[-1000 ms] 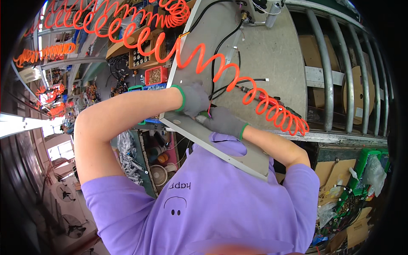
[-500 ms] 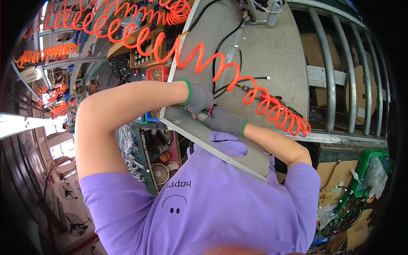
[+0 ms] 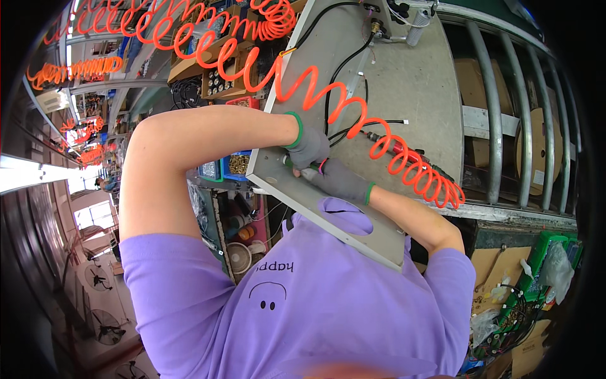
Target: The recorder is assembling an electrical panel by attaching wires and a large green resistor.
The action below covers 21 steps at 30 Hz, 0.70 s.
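Observation:
A grey metal box (image 3: 421, 95) lies before me with its near side wall (image 3: 297, 194) close to my body; a large oval hole is cut in that wall. Both hands wear grey gloves with green cuffs. Just inside the near wall, at its left part, my left hand (image 3: 309, 146) is closed with the fingers bent down. My right hand (image 3: 341, 179) touches it, also closed, its fingers pointing left. A small dark green piece (image 3: 288, 162) shows beside the fingertips. What the fingers grip is mostly hidden by the gloves.
An orange coiled air hose (image 3: 309, 88) crosses over the box to a red power tool (image 3: 404, 153) lying in it. Black cables (image 3: 345, 63) run along the box's inside. Metal rollers (image 3: 489, 107) stand right, a blue parts bin (image 3: 237, 165) left, a green crate (image 3: 543, 265) lower right.
The whole view has shifted slightly, moving the scene a little rightward. Both hands stay together at the near wall, and the left hand's fingers have turned slightly.

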### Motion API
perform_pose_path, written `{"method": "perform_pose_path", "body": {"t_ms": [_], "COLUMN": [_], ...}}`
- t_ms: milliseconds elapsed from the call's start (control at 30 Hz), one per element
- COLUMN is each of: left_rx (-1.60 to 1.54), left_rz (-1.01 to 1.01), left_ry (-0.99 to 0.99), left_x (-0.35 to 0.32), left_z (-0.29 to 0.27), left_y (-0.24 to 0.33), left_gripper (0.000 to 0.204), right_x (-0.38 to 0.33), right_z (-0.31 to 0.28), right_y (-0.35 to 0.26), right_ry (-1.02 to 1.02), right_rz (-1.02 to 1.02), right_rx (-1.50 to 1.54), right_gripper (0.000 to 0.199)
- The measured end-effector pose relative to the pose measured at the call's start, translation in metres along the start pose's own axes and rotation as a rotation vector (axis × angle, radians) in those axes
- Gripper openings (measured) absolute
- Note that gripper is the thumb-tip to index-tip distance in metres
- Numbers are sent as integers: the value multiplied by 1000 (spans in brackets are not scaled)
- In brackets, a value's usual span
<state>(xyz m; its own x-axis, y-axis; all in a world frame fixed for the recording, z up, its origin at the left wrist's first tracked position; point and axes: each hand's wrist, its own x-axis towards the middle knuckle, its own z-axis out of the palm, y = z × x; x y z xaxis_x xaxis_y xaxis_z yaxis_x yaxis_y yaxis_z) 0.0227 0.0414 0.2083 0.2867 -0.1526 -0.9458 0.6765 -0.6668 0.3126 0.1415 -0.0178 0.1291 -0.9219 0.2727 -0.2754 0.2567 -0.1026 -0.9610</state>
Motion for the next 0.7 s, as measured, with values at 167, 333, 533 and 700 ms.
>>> {"method": "perform_pose_path", "body": {"t_ms": [167,333,533,700], "left_rx": [36,132,102,-81], "left_rz": [-94,-202,-285,-168], "left_ry": [31,132,212,213], "left_x": [-10,-16,-14,-11], "left_z": [-1,19,29,27], "left_y": [6,13,17,6], "left_gripper": [35,30,26,26], "right_x": [-15,-13,-3,-4], "right_z": [-2,1,6,4], "right_y": [-21,-21,-3,-7], "right_ry": [103,84,107,109], "right_rz": [-72,27,54,-5], "right_rx": [30,-117,-95,-80], "right_gripper": [44,48,53,54]}}
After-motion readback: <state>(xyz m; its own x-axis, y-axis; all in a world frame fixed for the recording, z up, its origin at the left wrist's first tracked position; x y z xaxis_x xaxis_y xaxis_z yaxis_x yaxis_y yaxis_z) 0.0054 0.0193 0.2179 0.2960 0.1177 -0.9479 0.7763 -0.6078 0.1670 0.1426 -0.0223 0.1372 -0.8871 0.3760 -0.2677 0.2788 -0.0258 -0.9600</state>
